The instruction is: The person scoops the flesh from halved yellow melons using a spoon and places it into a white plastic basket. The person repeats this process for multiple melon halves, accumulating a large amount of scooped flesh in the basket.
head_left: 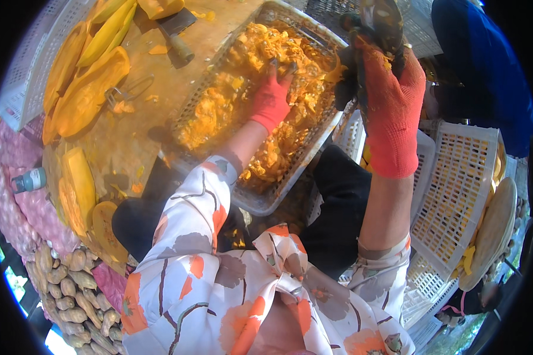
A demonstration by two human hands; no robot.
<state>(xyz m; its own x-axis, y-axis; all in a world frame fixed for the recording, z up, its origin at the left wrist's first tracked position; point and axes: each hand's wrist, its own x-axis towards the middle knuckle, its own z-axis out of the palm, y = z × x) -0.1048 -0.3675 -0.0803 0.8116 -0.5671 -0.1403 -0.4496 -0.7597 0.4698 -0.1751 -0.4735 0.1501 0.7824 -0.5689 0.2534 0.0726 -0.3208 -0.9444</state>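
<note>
A plastic crate [288, 197] of orange squash pulp and seeds [213, 115] lies before me. My left hand [273, 97], in a red glove with dark fingertips, reaches into the pulp; its fingers look apart, and whether they grip any pulp is hidden. My right hand [393, 106], in a like glove, is raised at the crate's right side, its fingers around a dark, wet object [384, 22] that I cannot identify. Left of the crate, on the orange-stained board [151, 120], are hollowed squash halves [93, 95], a wire-loop tool [120, 95] and a broad-bladed cleaver [177, 35].
White perforated crates [455, 191] stand at the right, one bearing a pale oblong squash [493, 235]. A person in blue [497, 80] is at the upper right. A small bottle [29, 179] rests on pink mesh sacks [40, 208] at the left. Whole squashes [75, 293] are piled lower left.
</note>
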